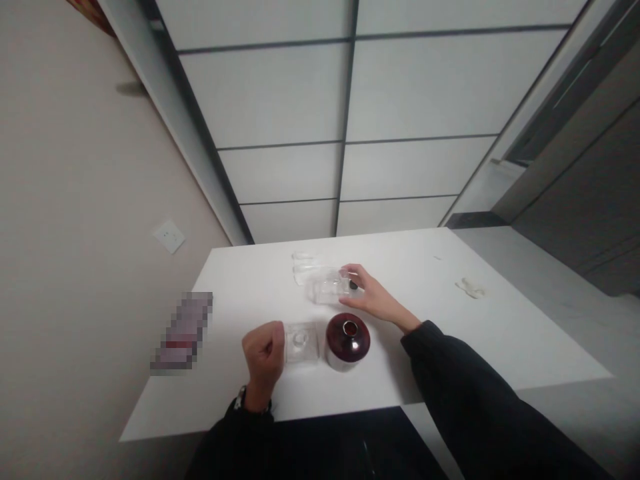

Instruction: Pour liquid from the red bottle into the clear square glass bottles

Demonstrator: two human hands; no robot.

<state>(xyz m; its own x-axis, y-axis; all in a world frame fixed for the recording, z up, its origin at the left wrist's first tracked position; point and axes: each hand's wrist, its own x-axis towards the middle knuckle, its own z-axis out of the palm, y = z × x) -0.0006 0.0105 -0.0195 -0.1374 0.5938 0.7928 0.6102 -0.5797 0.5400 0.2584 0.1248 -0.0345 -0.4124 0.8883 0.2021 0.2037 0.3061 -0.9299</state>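
Observation:
My right hand reaches over the white table with thumb and fingers around the right end of a clear, boxy container. A small dark round piece shows between the fingers. My left hand is closed in a fist; whatever it may hold is hidden. Close against its right side stands a square transparent container with a round shape in its top. Right of that is a squat jar with a glossy dark red top, a metal-rimmed round opening and a paler lower part.
Clear, ribbed-looking pieces lie behind the boxy container. A pale crumpled scrap is on the table's right side. A blurred-out mauve item is at the left edge. A wall with a socket borders the left, panelled doors the back.

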